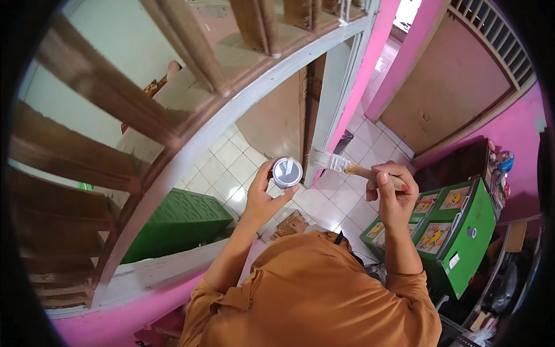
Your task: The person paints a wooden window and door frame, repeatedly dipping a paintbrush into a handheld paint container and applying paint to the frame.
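Near the middle of the head view, my left hand (267,194) grips a small round paint can (287,172) by its sides, thumb and fingers around it. Its open top faces me and shows grey-white paint inside. My right hand (393,194) is closed around the wooden handle of a paintbrush (352,168), whose red end shows beside the palm. The brush lies roughly level, its white-coated bristles pointing left toward the can but apart from it. Just beyond both hands stands a door frame (332,87) with a pale grey-white edge.
A curved frame (231,95) with brown wooden slats (191,52) arches across the upper left. On the right stands a green drawer cabinet (471,237) with picture fronts. A green crate (179,222) sits lower left. Pink wall (535,127) and a brown door (451,75) are at upper right.
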The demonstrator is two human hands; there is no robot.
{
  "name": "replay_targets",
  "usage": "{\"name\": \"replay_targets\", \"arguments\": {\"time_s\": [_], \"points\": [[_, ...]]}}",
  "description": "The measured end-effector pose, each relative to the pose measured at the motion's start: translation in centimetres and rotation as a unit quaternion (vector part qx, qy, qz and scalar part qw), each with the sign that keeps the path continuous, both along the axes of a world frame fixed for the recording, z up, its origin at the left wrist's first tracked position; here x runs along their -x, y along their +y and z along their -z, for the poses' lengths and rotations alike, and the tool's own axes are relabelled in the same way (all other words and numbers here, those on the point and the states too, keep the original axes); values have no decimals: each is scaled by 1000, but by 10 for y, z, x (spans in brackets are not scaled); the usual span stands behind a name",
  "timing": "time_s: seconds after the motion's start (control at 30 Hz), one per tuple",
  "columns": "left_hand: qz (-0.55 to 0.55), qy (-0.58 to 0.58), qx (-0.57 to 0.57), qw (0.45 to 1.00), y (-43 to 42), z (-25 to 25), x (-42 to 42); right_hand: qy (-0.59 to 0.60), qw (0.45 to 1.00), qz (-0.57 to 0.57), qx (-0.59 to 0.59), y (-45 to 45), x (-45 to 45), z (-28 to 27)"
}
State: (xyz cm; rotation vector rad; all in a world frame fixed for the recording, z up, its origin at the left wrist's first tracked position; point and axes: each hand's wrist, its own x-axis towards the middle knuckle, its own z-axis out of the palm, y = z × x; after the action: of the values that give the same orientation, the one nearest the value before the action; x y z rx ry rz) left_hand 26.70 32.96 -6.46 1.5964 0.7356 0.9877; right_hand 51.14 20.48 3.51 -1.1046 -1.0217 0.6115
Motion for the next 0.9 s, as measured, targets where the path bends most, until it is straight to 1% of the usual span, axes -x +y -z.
{"name": "replay_targets", "arguments": {"time_s": [0.17,0.23,0.27,0.33,0.37,0.4,0.47,0.5,0.57,0.77,0.9], "points": [[21,8,-7,1000,-1,-5,-1,-8,999,-32,42,15,13,-19],[28,19,-6,999,-1,-8,2,-47,993,-55,93,22,16,-24],[33,31,-5,999,-1,-9,3,-48,993,-57,94,25,17,-26],[38,41,-3,998,-1,-11,5,-116,980,-76,141,34,21,-31],[37,38,-10,999,-2,-13,6,-125,976,-86,158,37,21,-34],[35,34,-19,999,-1,-15,6,-127,976,-86,157,41,22,-34],[38,33,-16,999,0,-15,9,-187,966,-114,139,48,23,-34],[42,33,-12,998,1,-16,11,-188,966,-113,137,51,25,-36],[46,35,-11,998,2,-19,13,-236,954,-124,135,58,30,-39],[57,47,-21,997,6,-18,16,-247,945,-165,138,72,39,-34],[56,39,-29,997,10,-15,15,-246,946,-156,141,74,39,-31]]}}
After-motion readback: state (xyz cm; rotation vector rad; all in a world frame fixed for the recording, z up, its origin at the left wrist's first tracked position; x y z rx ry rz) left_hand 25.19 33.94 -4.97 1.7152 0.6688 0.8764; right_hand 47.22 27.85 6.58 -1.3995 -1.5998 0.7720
